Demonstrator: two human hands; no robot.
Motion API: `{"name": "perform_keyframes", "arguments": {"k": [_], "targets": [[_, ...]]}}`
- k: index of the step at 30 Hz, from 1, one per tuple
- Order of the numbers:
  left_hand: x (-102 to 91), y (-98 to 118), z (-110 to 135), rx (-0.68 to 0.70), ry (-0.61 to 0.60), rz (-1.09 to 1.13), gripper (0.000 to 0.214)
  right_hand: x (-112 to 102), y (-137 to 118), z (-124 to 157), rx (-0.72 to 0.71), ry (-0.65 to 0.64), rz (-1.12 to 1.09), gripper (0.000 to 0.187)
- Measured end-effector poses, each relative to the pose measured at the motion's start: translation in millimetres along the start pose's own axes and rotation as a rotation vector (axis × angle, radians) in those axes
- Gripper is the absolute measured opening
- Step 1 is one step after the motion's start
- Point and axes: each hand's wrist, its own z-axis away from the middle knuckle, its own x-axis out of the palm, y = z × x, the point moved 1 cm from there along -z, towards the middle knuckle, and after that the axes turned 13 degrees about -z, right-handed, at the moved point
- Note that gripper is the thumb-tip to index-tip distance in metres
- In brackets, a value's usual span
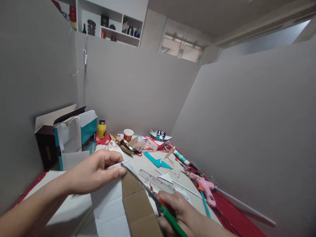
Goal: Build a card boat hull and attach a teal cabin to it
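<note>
My left hand (98, 172) pinches the upper end of a folded piece of cardboard (138, 200), white on one face and brown on the other. In my right hand (181, 209) are scissors (170, 217) with green and orange handles, gripped from the side. Their blades (139, 179) reach along the right edge of the brown strip, tips close to my left thumb. The cardboard's lower end runs out of view. Behind the blades a clear ruler (156, 180) lies on the table.
Left stands an opened box (71, 138), with a yellow bottle (101, 129) beside it. Farther back are a paper cup (128, 135), cardboard scraps (123, 144) and a small boat-like model (160, 135). A pink glue gun (204, 187) lies right. Teal offcuts (158, 161) lie mid-table; grey panels surround it.
</note>
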Motion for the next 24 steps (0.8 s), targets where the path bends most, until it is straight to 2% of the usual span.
{"name": "perform_keyframes", "arguments": {"k": [3,10,18,24], "targets": [[-0.1,1.0,-1.1,0.004,-0.013,0.062,0.027,-1.0,0.4,-0.3,0.062,-0.044,0.062,0.007],[1.1,-1.5,-0.7,-0.015,0.011,0.098,0.021,-3.5,-4.6,-3.6,0.042,-0.098,0.096,0.009],[6.3,-4.0,-3.3,-0.041,0.020,0.113,0.026,-4.3,-6.0,-5.8,0.033,-0.082,0.129,0.014],[7.4,0.0,-4.6,-0.057,0.018,0.134,0.022,-1.4,-3.4,-7.2,-0.012,-0.046,0.010,0.009]]}}
